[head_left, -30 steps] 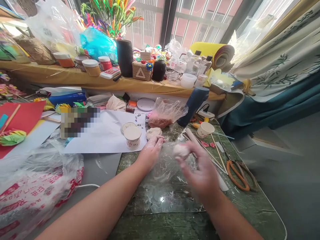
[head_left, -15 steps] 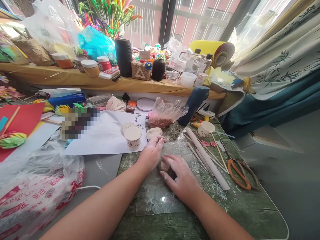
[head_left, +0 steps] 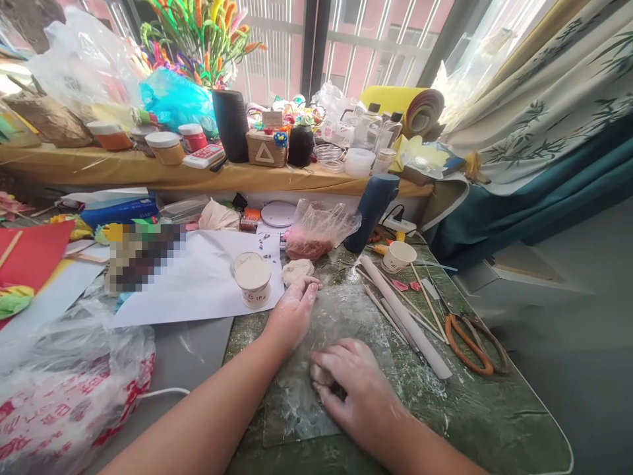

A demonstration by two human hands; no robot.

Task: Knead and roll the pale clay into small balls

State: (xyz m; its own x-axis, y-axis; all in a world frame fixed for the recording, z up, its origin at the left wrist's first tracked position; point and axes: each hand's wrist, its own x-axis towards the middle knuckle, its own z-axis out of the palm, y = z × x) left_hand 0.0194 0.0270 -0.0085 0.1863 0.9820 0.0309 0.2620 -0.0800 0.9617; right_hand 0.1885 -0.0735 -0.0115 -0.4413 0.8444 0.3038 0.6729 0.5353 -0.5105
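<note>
My right hand (head_left: 349, 376) is dusted white and curls over a pale lump of clay (head_left: 321, 373), pressing it on a clear sheet (head_left: 297, 422). Its fingers cover most of the lump. My left hand (head_left: 291, 316) rests at the sheet's left far edge with its fingers stretched forward and nothing seen in them. Just beyond its fingertips sits a larger whitish lump of clay (head_left: 297, 271). To the left of that lump a lidded paper cup (head_left: 253, 284) stands on white paper (head_left: 198, 277).
Right of the sheet lie a pale rolling pin (head_left: 405, 316), thin sticks and orange-handled scissors (head_left: 467, 343). Farther back are a paper cup (head_left: 398, 256), a dark blue bottle (head_left: 370, 211) and a bag of reddish clay (head_left: 314, 241). A plastic bag (head_left: 74, 389) fills the left front.
My right hand has slid toward me along the sheet with the clay lump under it. My left hand keeps its place by the sheet's edge. The whole view has shifted slightly.
</note>
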